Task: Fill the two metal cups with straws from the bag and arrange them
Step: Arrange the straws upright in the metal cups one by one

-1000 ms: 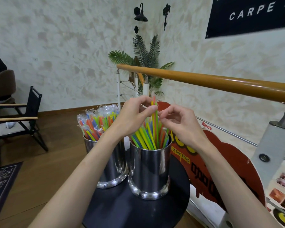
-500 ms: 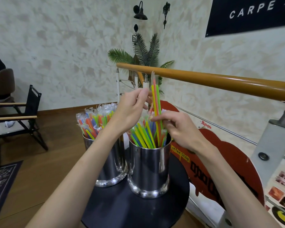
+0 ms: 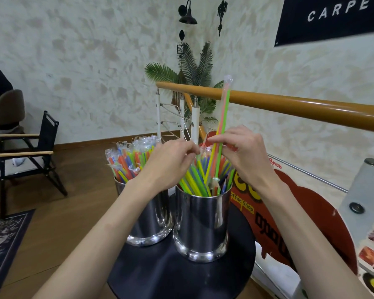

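Cups (image 3: 201, 221) on round black table (image 3: 160, 275); wooden handrail (image 3: 289, 104) behind

— What colours are the straws (image 3: 200, 180)?
— Yellow, green, blue and orange; the raised pair (image 3: 224, 113) is pink and neon green.
— The cups (image 3: 201, 223)?
— Mirror silver, on a black table (image 3: 171, 275).
— Around them?
— Mottled cream wall (image 3: 84, 67), ochre rail (image 3: 289, 104), brown floor (image 3: 73, 201), a navy banner (image 3: 333, 18) with white letters, and a red sign (image 3: 311, 212) with yellow and black lettering.
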{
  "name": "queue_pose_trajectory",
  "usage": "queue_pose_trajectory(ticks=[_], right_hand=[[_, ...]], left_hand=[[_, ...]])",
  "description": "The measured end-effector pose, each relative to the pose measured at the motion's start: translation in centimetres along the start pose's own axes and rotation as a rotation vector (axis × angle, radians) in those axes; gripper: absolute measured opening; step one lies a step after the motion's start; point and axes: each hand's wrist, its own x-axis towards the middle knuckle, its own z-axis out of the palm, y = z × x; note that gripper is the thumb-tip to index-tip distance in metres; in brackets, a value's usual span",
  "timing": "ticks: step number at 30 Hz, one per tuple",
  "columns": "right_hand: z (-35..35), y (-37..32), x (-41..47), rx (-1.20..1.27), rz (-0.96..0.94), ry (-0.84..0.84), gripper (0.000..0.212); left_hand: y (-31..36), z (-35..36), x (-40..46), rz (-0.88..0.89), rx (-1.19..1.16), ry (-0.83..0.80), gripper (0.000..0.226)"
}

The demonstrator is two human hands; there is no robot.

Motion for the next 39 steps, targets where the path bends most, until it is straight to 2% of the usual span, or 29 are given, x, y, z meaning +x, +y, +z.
queue_pose_trajectory(ticks=[7,10,16,18,20,24,27,30,33,36,39], right_hand=[[-0.7,-0.9,0.7,0.014,-0.011,0.113,0.024],[-0.8,-1.3,0.8,-0.007,-0.029,0.137,0.021],[-2.4,-2.6,1.5,0.062,0.04,0.236,0.023],[-3.4,-3.5,1.7,0.152,0.066,0.244,0.023],[-4.3,-4.2,2.0,0.208,0.088,0.26,0.011],[-4.8,-5.2,2.2,0.276,0.233,0.301,0.015],[-3.5,-4.7,1.9,0.272,0.357,0.185,0.023],[-1.6,-3.5,1.1,0.227,0.49,-0.08,0.028],[-0.2,-3.0,0.2,0.211,0.536,-0.32,0.027],[0.4,-3.0,-0.1,0.184,0.54,-0.444,0.033],[0.3,-3.0,-0.1,0.195,0.545,-0.493,0.034]], left_hand=[[0.1,-0.2,-0.2,0.011,0.006,-0.032,0.015],[0.2,-0.5,-0.6,0.024,-0.005,-0.007,0.037],[0.2,-0.4,-0.4,0.014,0.028,-0.032,0.018],[0.3,-0.5,-0.5,0.018,0.018,-0.03,0.018],[0.2,-0.5,-0.5,0.025,0.004,-0.029,0.018],[0.0,-0.5,-0.6,0.039,-0.006,-0.034,0.018],[-0.3,-0.5,-0.5,0.054,-0.026,-0.03,0.017],[-0.2,-0.5,-0.2,0.05,-0.095,0.027,0.024],[0.7,-0.7,0.2,0.046,-0.23,0.139,0.041],[2.0,-0.8,0.4,0.057,-0.369,0.236,0.049],[2.9,-0.7,0.6,0.056,-0.365,0.305,0.04]])
